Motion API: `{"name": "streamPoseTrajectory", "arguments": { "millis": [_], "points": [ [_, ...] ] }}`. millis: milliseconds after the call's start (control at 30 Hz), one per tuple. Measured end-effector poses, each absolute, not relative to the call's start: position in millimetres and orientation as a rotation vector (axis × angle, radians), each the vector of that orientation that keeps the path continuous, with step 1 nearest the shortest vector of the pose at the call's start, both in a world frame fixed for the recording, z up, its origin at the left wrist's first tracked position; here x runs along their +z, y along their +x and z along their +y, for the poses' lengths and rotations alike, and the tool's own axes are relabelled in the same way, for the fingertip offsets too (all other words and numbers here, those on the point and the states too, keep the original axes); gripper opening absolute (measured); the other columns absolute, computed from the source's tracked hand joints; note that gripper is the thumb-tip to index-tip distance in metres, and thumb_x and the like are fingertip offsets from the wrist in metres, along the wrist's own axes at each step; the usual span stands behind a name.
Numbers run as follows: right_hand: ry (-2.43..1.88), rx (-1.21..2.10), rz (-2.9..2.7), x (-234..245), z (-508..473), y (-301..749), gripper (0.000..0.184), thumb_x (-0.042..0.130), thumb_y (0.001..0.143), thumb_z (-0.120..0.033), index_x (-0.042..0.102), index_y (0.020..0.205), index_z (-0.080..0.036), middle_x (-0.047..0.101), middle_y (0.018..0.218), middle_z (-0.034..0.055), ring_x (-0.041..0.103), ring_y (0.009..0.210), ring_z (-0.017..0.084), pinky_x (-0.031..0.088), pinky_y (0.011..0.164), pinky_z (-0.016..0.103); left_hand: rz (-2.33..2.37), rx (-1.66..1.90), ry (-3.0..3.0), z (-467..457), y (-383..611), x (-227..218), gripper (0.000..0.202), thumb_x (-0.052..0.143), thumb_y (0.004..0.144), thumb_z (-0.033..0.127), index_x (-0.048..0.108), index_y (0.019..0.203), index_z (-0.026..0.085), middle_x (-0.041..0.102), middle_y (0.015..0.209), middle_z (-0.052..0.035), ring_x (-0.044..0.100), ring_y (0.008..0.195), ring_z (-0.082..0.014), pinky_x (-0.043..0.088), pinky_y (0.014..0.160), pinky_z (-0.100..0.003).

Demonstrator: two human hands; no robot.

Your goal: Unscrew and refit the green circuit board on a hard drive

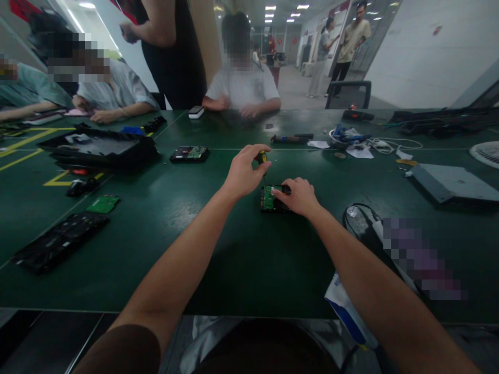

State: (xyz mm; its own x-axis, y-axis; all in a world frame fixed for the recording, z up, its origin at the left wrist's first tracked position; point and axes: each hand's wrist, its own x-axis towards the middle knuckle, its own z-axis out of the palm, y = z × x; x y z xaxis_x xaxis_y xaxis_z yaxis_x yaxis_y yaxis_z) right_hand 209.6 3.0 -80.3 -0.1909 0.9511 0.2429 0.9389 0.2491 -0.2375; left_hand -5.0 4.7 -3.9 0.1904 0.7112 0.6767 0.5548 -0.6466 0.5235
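My left hand (246,171) grips the short black-and-yellow handle of a screwdriver (262,157) between thumb and fingers. Its shaft points down at the left part of a hard drive (268,201), whose green circuit board faces up. Whether the tip sits in a screw is too small to tell. Over the drive's right end lies my right hand (302,196), with the thumb on the board and the fingers around the far edge, pressing it to the green table (249,259). That hand hides the drive's right part.
Another drive (189,154) lies further back. To the left are a black tray (99,148), a green circuit board (103,204) and a black casing (62,239). Cables (351,137), a grey metal box (454,182) and a white-and-blue packet (349,306) are on the right. People sit opposite.
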Motion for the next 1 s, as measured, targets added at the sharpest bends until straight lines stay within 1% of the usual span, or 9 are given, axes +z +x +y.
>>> {"name": "streamPoseTrajectory", "arguments": {
  "millis": [67, 133, 267, 333, 500, 600, 667, 767, 1000],
  "points": [
    [-1.741, 0.044, -2.189, -80.0, 2.6, 209.3, 0.06, 0.047, 0.093, -0.076, 0.072, 0.118, -0.028, 0.067, 0.114, 0.0152, 0.058, 0.11, 0.036, 0.045, 0.091, 0.05, 1.189, 1.423, 2.296, 3.1, -4.0, -2.2, 0.035, 0.07, 0.089, 0.011, 0.069, 0.121, 0.024, 0.072, 0.117, -0.0064, 0.066, 0.104, -0.0222, 0.057, 0.091, -0.038],
    [-1.743, 0.038, -2.185, -79.5, 2.2, 209.0, 0.059, 0.047, 0.093, -0.075, 0.072, 0.118, -0.027, 0.067, 0.115, 0.0154, 0.058, 0.11, 0.037, 0.045, 0.091, 0.05, 1.127, 1.386, 2.251, 3.1, -2.0, -3.1, 0.038, 0.067, 0.09, 0.01, 0.067, 0.125, 0.025, 0.072, 0.116, -0.0063, 0.067, 0.103, -0.0222, 0.059, 0.087, -0.037],
    [-1.758, 0.034, -2.185, -78.1, 1.6, 208.0, 0.057, 0.047, 0.095, -0.073, 0.072, 0.119, -0.028, 0.068, 0.115, 0.0152, 0.058, 0.11, 0.037, 0.046, 0.091, 0.05, 1.003, 1.314, 2.067, 4.6, 3.5, -9.3, 0.043, 0.062, 0.093, 0.01, 0.062, 0.132, 0.028, 0.07, 0.113, -0.0062, 0.07, 0.094, -0.0202, 0.063, 0.067, -0.03],
    [-1.764, 0.039, -2.184, -77.6, 1.4, 207.7, 0.056, 0.047, 0.095, -0.072, 0.072, 0.12, -0.028, 0.068, 0.114, 0.0148, 0.058, 0.11, 0.036, 0.046, 0.091, 0.05, 0.952, 1.303, 1.965, 4.8, 6.1, -12.3, 0.042, 0.059, 0.095, 0.009, 0.06, 0.132, 0.029, 0.068, 0.112, -0.0065, 0.07, 0.092, -0.0192, 0.064, 0.062, -0.027],
    [-1.746, 0.048, -2.181, -77.6, 0.9, 207.8, 0.057, 0.046, 0.095, -0.072, 0.072, 0.119, -0.027, 0.068, 0.114, 0.0153, 0.059, 0.11, 0.037, 0.046, 0.091, 0.051, 0.883, 1.352, 1.802, 5.5, 10.3, -14.9, 0.033, 0.058, 0.098, 0.013, 0.058, 0.127, 0.028, 0.065, 0.109, -0.0053, 0.07, 0.093, -0.0167, 0.067, 0.069, -0.028],
    [-1.739, 0.053, -2.184, -77.5, 1.3, 207.9, 0.056, 0.047, 0.095, -0.072, 0.072, 0.118, -0.027, 0.068, 0.114, 0.0154, 0.059, 0.109, 0.036, 0.046, 0.091, 0.051, 0.899, 1.345, 1.777, 6.7, 10.3, -13.9, 0.022, 0.059, 0.101, 0.025, 0.059, 0.123, 0.027, 0.066, 0.103, -0.0042, 0.069, 0.089, -0.0155, 0.067, 0.067, -0.026],
    [-1.742, 0.048, -2.191, -77.2, 1.6, 207.7, 0.056, 0.047, 0.095, -0.072, 0.072, 0.118, -0.027, 0.067, 0.114, 0.0152, 0.059, 0.109, 0.036, 0.046, 0.091, 0.051, 0.915, 1.334, 1.759, 7.3, 9.8, -13.0, 0.015, 0.056, 0.104, 0.033, 0.061, 0.117, 0.026, 0.067, 0.098, -0.0039, 0.069, 0.085, -0.0146, 0.065, 0.063, -0.024],
    [-1.75, 0.049, -2.197, -76.6, 1.9, 207.4, 0.057, 0.048, 0.094, -0.073, 0.072, 0.118, -0.027, 0.068, 0.115, 0.0149, 0.058, 0.111, 0.037, 0.046, 0.092, 0.051, 0.923, 1.332, 1.722, 7.4, 9.2, -12.5, 0.016, 0.052, 0.107, 0.037, 0.062, 0.111, 0.025, 0.066, 0.092, -0.0035, 0.069, 0.081, -0.0138, 0.063, 0.059, -0.022],
    [-1.76, 0.038, -2.193, -77.2, 0.8, 206.4, 0.06, 0.044, 0.095, -0.075, 0.071, 0.118, -0.026, 0.067, 0.117, 0.0158, 0.059, 0.111, 0.036, 0.045, 0.093, 0.051, 0.887, 1.376, 1.745, 7.5, 9.7, -12.4, 0.023, 0.056, 0.105, 0.04, 0.068, 0.115, 0.024, 0.064, 0.093, -0.0033, 0.066, 0.082, -0.0139, 0.062, 0.059, -0.021]
  ]
}}
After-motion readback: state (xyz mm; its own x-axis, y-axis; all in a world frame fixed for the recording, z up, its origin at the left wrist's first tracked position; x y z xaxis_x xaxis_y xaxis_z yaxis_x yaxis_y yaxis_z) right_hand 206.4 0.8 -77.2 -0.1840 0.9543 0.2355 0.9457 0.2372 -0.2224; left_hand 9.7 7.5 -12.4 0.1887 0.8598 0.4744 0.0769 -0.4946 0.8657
